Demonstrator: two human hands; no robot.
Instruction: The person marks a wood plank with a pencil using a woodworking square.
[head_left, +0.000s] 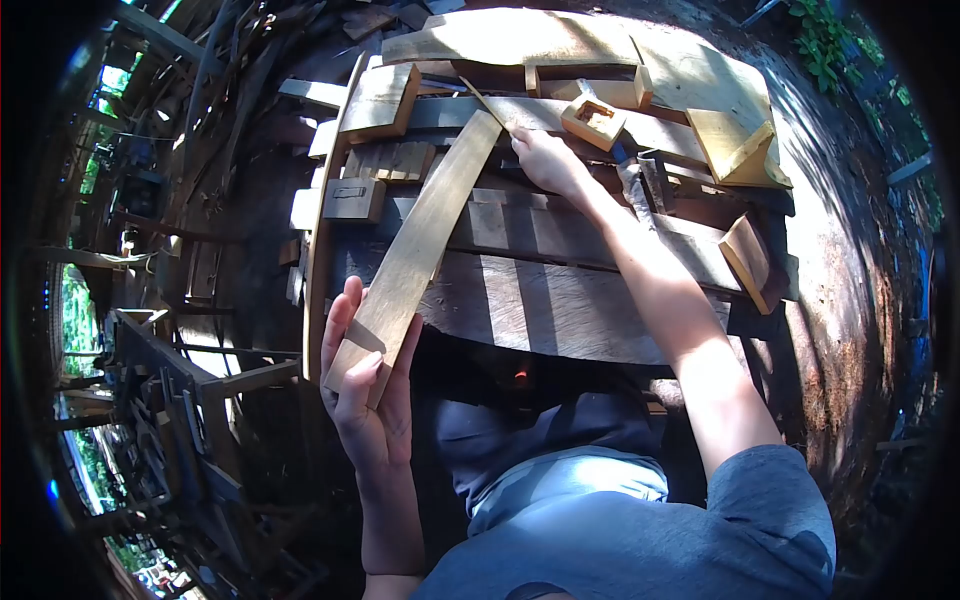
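Note:
My left hand point(370, 385) is closed around the near end of a long wooden board point(420, 240), with the thumb on its top face. The board slants up and away over the slatted workbench point(570, 300). At its far end my right hand point(550, 163) grips a thin, narrow strip point(482, 102); its exact kind is hard to make out. The strip's lower part meets or passes just beside the board's far corner. Right of that hand sits a small wooden block with a square hollow point(594, 121).
Wood pieces lie across the bench: a thick block point(380, 100), a small dark block point(353, 200), a curved plank point(510, 38), an angled piece point(738, 150) and an upright offcut point(746, 262). A long rail point(320, 240) borders the left side. Stacked timber point(190, 430) stands farther left.

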